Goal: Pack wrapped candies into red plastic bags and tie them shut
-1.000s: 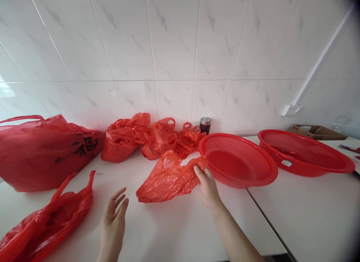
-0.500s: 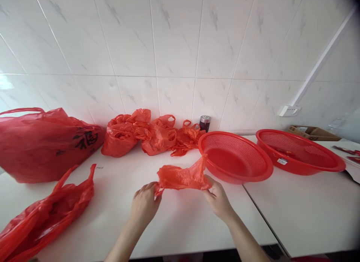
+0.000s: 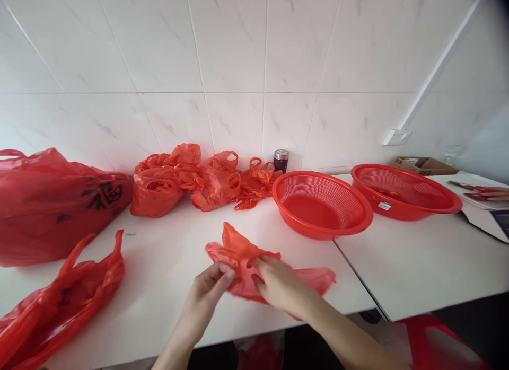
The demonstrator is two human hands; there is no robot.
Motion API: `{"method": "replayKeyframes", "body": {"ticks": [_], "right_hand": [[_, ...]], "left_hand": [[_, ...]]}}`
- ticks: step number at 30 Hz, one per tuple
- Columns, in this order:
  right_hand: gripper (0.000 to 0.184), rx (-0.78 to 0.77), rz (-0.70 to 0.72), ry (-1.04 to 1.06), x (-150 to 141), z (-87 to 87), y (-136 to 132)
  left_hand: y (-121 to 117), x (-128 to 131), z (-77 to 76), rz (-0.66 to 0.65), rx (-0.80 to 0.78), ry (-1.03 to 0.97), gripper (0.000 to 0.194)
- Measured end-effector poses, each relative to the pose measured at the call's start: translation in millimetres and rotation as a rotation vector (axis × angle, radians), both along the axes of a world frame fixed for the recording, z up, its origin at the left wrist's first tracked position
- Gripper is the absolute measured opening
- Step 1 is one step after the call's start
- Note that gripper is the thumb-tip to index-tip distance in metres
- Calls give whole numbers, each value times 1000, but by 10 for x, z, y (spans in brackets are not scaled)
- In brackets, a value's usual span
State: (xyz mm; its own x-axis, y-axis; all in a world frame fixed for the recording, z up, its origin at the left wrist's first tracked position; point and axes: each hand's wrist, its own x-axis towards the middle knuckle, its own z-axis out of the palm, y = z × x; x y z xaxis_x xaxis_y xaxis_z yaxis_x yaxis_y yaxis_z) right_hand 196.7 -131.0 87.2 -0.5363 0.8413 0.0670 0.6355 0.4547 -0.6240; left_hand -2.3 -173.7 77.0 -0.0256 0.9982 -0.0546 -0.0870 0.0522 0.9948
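Pinching a thin red bag (image 3: 246, 246) at its edge between thumb and fingers of the left hand (image 3: 207, 293). Reaching across the same plastic with the right hand (image 3: 274, 280), with fingers bent and slightly apart over the crumpled film; impossible to tell whether gripping or only pressing. Bunched up around both hands, with 1 loose flap spreading out to the right beyond the right wrist. Positioned near the front edge of a white table (image 3: 170, 258); hard to tell whether resting on the tabletop or lifted just clear of it.

Flanked at lower left by an open carrier bag (image 3: 67, 301) with 2 handles standing up, and farther back by a large red bag (image 3: 55, 211) marked in black with a bold character. Backed by a row of 3 bundled bags (image 3: 217, 182) set before a tiled wall (image 3: 230, 41), and by a dark jar (image 3: 280, 160) with a silver lid, just beside the rightmost bundle. Bordered at right by a nearer basin (image 3: 318, 211), red with mesh sides, and by a farther basin (image 3: 407, 208), also red, with 1 white label outside. Completed at far right by a cardboard box (image 3: 427, 167) and, on the wall, a white socket (image 3: 396, 137).
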Motion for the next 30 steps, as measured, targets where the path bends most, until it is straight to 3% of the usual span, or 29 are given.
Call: {"method": "replayKeyframes", "body": {"ticks": [2,4,7,10,12,13,15,17,19,21,25,27,30], "right_hand": [[34,19,-17,-212,93,-179,164],[50,-32,15,-289,242,-268,276],[68,-65,127,-342,358,-226,313],[67,-6,184,-406,265,-123,284],[61,-4,175,-434,168,-85,272],[58,-16,175,-440,133,-79,270],[55,-48,210,-449,116,-89,270],[53,-80,283,-465,172,-117,267],[46,-107,359,-474,273,-145,257],[36,-124,399,-435,386,-146,235],[27,-140,372,-93,636,34,207],[24,-72,275,149,856,211,258],[24,144,-111,354,1437,473,493]], "left_hand": [[-30,-257,-4,102,-67,-166,29],[-42,-548,-10,254,-103,-171,31],[-65,-704,9,400,16,261,40],[-124,-366,37,476,406,825,26],[-124,-49,10,386,614,1086,18],[-90,67,-25,296,642,1198,17],[57,134,-128,146,558,1397,20],[271,-22,-235,91,341,1514,34],[468,-288,-296,144,121,1506,47],[574,-503,-298,155,65,1466,52],[467,-553,-251,-35,247,1157,64],[328,-529,-268,-155,239,918,56],[152,-654,-366,-196,0,634,40]]}}
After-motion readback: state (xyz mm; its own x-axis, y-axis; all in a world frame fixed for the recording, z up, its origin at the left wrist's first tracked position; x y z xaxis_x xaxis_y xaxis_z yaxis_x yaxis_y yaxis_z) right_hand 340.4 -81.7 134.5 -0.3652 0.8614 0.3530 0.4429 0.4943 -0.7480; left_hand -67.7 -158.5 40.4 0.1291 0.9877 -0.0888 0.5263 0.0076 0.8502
